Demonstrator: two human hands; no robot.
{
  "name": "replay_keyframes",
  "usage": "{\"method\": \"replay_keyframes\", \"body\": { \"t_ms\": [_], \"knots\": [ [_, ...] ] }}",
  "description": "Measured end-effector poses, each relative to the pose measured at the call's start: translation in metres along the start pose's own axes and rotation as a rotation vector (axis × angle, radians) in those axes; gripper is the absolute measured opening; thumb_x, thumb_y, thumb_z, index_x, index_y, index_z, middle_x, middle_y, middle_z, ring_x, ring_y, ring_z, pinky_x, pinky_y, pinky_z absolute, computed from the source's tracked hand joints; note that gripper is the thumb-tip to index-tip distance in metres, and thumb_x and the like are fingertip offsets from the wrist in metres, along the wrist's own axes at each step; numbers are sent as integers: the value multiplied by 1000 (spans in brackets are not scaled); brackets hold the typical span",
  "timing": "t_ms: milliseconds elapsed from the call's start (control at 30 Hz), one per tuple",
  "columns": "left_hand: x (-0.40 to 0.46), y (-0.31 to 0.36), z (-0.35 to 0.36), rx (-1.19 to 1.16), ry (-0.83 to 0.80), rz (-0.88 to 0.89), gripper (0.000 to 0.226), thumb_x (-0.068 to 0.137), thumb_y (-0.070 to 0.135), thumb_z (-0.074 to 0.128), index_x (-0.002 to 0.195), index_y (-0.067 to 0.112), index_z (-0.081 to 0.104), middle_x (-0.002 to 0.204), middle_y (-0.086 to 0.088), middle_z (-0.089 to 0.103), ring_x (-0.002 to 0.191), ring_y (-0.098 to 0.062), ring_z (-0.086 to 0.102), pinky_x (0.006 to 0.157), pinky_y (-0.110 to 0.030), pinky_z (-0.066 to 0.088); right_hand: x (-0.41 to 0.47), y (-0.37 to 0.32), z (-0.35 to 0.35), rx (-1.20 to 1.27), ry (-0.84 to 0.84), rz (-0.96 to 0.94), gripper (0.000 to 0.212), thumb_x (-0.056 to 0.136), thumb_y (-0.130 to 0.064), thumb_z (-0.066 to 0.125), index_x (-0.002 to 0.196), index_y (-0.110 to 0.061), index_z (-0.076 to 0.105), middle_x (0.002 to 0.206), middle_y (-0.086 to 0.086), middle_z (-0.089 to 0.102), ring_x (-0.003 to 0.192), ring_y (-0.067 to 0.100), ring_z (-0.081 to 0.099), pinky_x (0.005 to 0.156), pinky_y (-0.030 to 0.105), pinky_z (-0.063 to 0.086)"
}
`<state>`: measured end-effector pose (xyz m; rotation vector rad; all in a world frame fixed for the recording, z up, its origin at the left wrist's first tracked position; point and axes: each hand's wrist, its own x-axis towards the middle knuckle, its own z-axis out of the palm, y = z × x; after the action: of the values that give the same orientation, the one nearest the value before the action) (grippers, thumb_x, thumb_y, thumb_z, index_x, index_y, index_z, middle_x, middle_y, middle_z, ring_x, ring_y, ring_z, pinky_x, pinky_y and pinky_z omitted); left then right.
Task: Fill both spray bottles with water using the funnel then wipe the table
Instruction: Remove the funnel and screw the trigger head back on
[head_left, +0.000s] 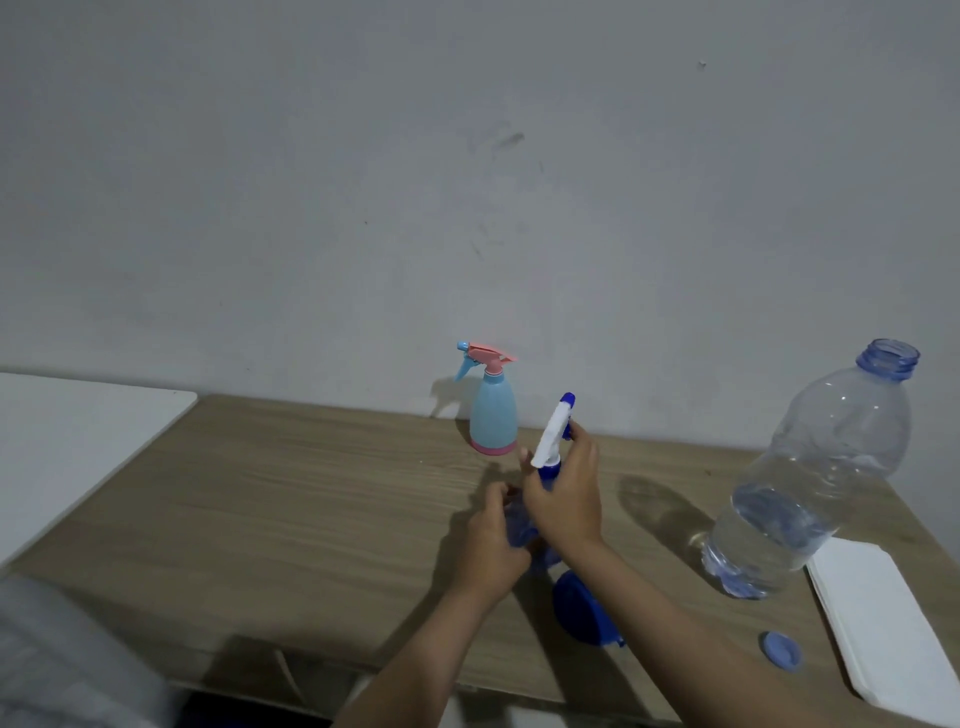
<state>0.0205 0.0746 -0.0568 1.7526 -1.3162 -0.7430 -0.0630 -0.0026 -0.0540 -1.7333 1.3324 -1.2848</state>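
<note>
- Table (311, 493): wood-grain top set against a grey wall (467, 156); a white surface (78, 431) adjoins its left end.
- Left hand (493, 545): fingers curled around the body of the clear bottle (517, 525), near the table's middle; most of that bottle is hidden behind both hands.
- Right hand (569, 493): fingers closed on the blue collar under the white spray head (553, 434), which sits at the clear bottle's neck, tilted, blue nozzle uppermost. Whether the head is screwed on or loose cannot be told.
- Pastel bottle (492, 415): light blue body, pink base and pink trigger head in place; upright at the table's far edge by the wall, beyond the hands and apart from them.
- Funnel (579, 608): blue, lying on the table just nearer the camera than the hands, partly under the right forearm.
- Water bottle (810, 478): large, clear, uncapped, standing at the right, water filling roughly its lower third.
- Cap (781, 651): blue, on the table in front of the water bottle.
- Cloth (883, 623): white, folded, flat at the table's right near corner, just beside the water bottle's base.
</note>
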Motion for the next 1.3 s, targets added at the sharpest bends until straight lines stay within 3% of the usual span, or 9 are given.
{"method": "replay_keyframes", "body": {
  "t_ms": [167, 300, 467, 567, 633, 767, 900, 1067, 1300],
  "knots": [
    [-13, -12, -10, 132, 71, 25, 44, 86, 28, 65, 124, 25, 45, 112, 15, 56, 95, 4, 55, 57, -4, 42, 12, -10, 10, -39, -64, -62, 46, 86, -32, 64, 124, -17, 43, 109, 2, 55, 89, 17, 59, 67, 30, 52],
    [-23, -48, -42, 317, 210, 25, 56, 86, 46, 58, 134, 20, 41, 130, 4, 49, 115, -7, 48, 90, -19, 43, 20, -42, 11, 72, -151, -131, 28, 87, -21, 63, 110, -14, 49, 91, 0, 57, 78, 14, 59, 57, 19, 49],
    [-43, -104, -87, 642, 305, -85, 82, 79, 65, 28, 139, 10, 37, 144, -13, 40, 133, -28, 36, 109, -40, 31, 7, -58, 25, -19, -548, 119, 12, 79, -15, 62, 78, -4, 56, 67, 9, 62, 62, 22, 57, 61, 40, 51],
    [-59, -131, -103, 739, 316, -178, 84, 77, 66, 32, 136, 6, 43, 142, -21, 42, 129, -37, 43, 103, -53, 36, -22, -47, 36, -86, -759, 168, 11, 77, -7, 60, 67, -11, 56, 50, -7, 55, 51, 13, 50, 52, 25, 43],
    [-69, -143, -108, 743, 288, -227, 82, 78, 63, 38, 131, 2, 49, 135, -27, 47, 121, -41, 50, 95, -56, 42, -43, -37, 40, -165, -850, 187, 6, 77, -7, 58, 75, -4, 63, 52, -5, 59, 50, 11, 51, 48, 21, 40],
    [-86, -157, -108, 785, 254, -258, 81, 79, 62, 42, 130, -1, 49, 134, -29, 48, 121, -42, 50, 94, -54, 45, -68, -20, 44, -332, -995, 183, 42, 73, -25, 59, 109, -4, 63, 96, 15, 70, 83, 23, 62, 75, 33, 50],
    [-94, -161, -104, 784, 236, -260, 82, 79, 62, 44, 131, -1, 48, 134, -29, 48, 121, -41, 50, 96, -53, 42, -74, -19, 43, -395, -1037, 31, 45, 72, -25, 51, 113, -6, 56, 103, 18, 63, 90, 30, 60, 76, 33, 46],
    [-94, -163, -101, 755, 248, -234, 82, 80, 63, 43, 132, 0, 48, 134, -28, 48, 123, -40, 49, 98, -53, 41, -70, -19, 39, -331, -974, 155, 2, 84, -17, 56, 86, -16, 58, 92, 18, 66, 77, 23, 56, 71, 33, 45],
    [-76, -136, -92, 646, 301, -181, 94, 76, 73, 24, 147, 11, 22, 155, -14, 20, 143, -28, 19, 115, -47, 18, -44, -21, 25, -85, -674, 163, 42, 88, -45, 60, 107, -9, 60, 87, -4, 66, 59, -4, 60, 53, 9, 43]
  ]
}}
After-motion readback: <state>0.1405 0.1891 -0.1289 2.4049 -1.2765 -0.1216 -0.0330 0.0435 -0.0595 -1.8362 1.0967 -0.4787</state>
